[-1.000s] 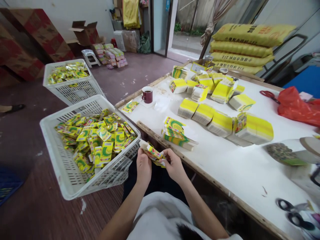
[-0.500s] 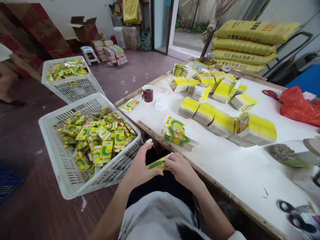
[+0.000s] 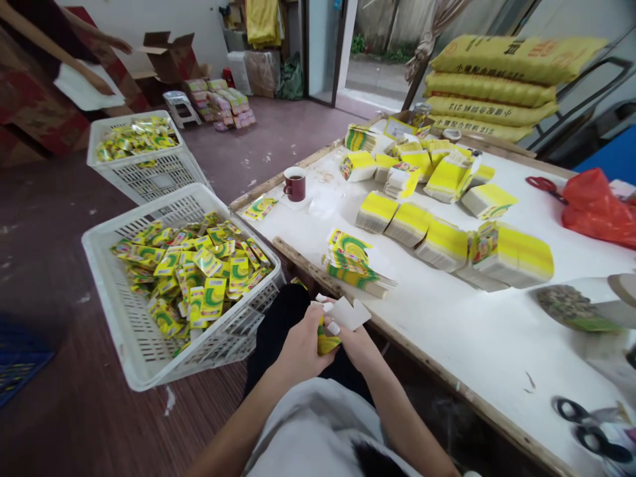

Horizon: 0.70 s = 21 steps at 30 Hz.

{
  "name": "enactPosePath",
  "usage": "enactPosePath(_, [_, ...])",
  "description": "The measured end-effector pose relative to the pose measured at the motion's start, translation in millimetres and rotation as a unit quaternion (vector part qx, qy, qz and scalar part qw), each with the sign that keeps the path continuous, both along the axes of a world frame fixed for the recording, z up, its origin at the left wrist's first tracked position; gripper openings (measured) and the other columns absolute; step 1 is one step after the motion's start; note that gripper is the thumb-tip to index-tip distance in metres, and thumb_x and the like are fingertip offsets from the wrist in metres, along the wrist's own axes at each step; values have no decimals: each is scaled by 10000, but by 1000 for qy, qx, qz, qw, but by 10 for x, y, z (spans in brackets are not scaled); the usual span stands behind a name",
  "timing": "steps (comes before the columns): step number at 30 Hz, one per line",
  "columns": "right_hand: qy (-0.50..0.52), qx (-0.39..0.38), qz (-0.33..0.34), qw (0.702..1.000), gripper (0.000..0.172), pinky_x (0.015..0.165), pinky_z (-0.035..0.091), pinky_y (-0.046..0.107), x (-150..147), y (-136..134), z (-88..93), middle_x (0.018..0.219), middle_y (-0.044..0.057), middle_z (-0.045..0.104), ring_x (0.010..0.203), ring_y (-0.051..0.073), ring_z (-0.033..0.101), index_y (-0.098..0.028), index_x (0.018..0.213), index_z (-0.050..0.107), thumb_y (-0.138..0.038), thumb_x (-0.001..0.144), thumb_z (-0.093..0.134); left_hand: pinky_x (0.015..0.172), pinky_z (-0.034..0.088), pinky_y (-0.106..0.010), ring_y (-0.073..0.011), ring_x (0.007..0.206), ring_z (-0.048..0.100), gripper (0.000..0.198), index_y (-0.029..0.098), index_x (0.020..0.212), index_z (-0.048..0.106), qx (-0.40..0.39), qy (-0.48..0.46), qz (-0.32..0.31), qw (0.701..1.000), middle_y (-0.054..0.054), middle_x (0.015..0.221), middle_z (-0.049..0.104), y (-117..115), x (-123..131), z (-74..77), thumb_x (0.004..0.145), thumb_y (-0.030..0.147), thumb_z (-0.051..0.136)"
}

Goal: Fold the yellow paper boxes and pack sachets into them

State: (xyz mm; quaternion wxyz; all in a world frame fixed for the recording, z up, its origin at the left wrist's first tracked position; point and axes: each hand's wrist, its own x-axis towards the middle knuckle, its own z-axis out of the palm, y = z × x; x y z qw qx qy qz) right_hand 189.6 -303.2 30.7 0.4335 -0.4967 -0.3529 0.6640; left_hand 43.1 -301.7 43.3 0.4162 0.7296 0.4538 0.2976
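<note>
Over my lap, a small yellow-green carton (image 3: pixel 328 342) with white inner flaps is held between both hands. My left hand (image 3: pixel 304 346) is closed around its left side. My right hand (image 3: pixel 358 342) grips the other side, with a white flap standing out above its fingers. The carton's lower part is hidden by my fingers. Just beyond the hands, on the table edge, lies a fanned stack of flat yellow-green cartons (image 3: pixel 350 258). To my left stands a white plastic crate (image 3: pixel 112 318) full of small yellow packs (image 3: pixel 213 298).
The white table (image 3: pixel 447 338) holds bundles of flat cartons (image 3: pixel 440 242), a dark red mug (image 3: pixel 295 185), a red plastic bag (image 3: pixel 599 205) and black-handled scissors (image 3: pixel 591 424). A second filled crate (image 3: pixel 149 175) stands behind the first. A person (image 3: pixel 74 53) is at the far left.
My hands have come together and lower over my lap; the left hand has closed on the carton, whose white flaps now face up. The person at far left has moved.
</note>
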Motion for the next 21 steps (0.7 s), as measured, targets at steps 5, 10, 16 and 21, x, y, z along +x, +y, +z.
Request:
enactPosePath(5, [-79, 95, 22, 992, 595, 1128, 412, 506, 30, -17, 108, 1393, 104, 606, 1277, 286, 576, -249, 1391, 536, -509, 864, 629, 742, 542, -364, -245, 881, 672, 485, 251, 1133, 424, -3, -4, 11, 1000, -54, 1018, 627, 16, -31, 13, 715, 194, 665])
enactPosePath(10, [-247, 262, 100, 928, 541, 1161, 398, 447, 25, -85, 119, 1512, 57, 495, 1385, 240, 480, -292, 1423, 543, -166, 899, 495, 787, 557, -440, -290, 929, 665, 708, 185, 1298, 299, 11, -2, 32, 999, -138, 1121, 594, 83, -23, -104, 676, 173, 635])
enactPosePath(16, [-323, 318, 25, 891, 526, 1133, 435, 437, 129, 15, 33, 1475, 106, 529, 1366, 227, 504, -259, 1392, 580, -111, 910, 428, 982, 469, -566, -373, 1169, 567, 626, 191, 1209, 452, 53, 88, 100, 990, -160, 1201, 587, 146, -117, -92, 626, 120, 667])
enactPosePath(21, [-360, 308, 164, 865, 462, 1099, 456, 439, 259, 89, 113, 1536, 128, 443, 1411, 269, 445, -252, 1322, 628, -130, 893, 510, 923, 524, -454, -300, 1048, 653, 506, 185, 1152, 538, 0, 71, 37, 997, -117, 1125, 677, 191, -253, 78, 682, 222, 721])
